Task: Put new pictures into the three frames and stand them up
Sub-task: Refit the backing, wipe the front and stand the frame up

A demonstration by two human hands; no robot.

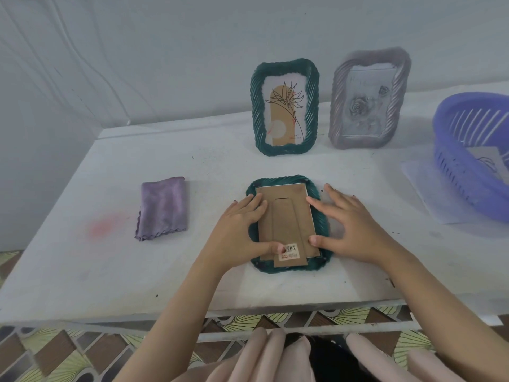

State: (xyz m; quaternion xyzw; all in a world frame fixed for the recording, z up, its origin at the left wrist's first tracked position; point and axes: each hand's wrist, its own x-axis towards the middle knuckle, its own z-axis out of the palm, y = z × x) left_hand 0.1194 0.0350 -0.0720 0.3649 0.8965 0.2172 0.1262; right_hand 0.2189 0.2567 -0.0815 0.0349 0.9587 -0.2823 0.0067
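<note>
A dark green frame (325, 230) lies face down on the white table (220, 166), its brown cardboard backing (286, 216) with a barcode sticker facing up. My left hand (239, 230) rests flat on the backing's left edge, thumb near the sticker. My right hand (349, 224) presses with straight fingers on the backing's right edge. A second green frame (285, 107) with a flower drawing stands upright at the back. Beside it on the right stands a silver frame (369, 99) with a rose picture.
A folded purple cloth (162, 208) lies to the left of the frame. A purple plastic basket (473, 153) holding a paper sits at the right edge, on a sheet of paper. The table's front edge is near my body; a wall runs behind.
</note>
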